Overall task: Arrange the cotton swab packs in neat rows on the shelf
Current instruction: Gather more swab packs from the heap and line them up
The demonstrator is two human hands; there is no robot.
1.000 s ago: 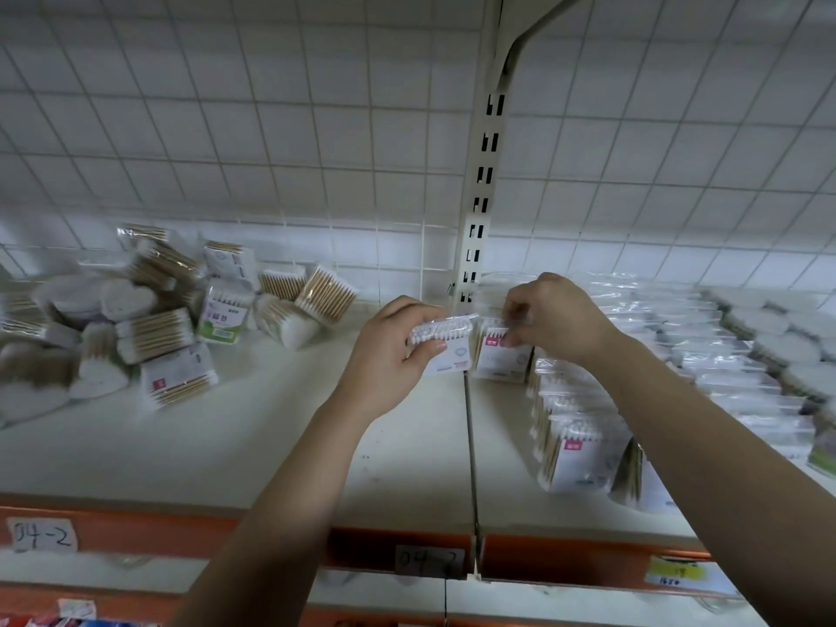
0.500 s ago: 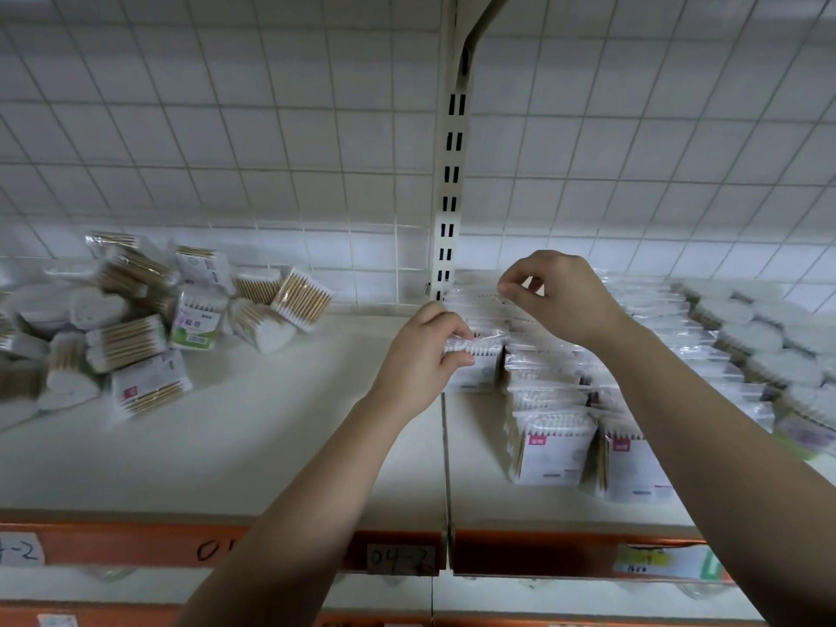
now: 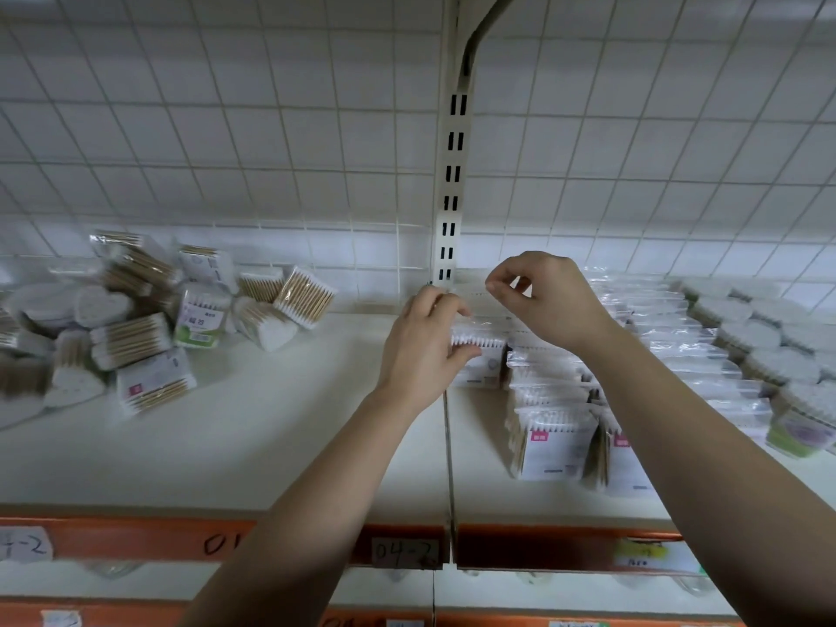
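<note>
Upright, swab pack [image 3: 480,355] pinched in left hand [image 3: 423,350] grip

The left hand [image 3: 425,341] has carried its pack [image 3: 480,355] from mid-air onto the row's left end; the right hand [image 3: 549,300] has let go and lifted, fingers pinched.

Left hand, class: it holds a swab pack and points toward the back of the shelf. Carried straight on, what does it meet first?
Probably the slotted upright at the back wall: the left hand, gripping the swab pack, sits just below its foot. Depth is unclear from this view.
</note>
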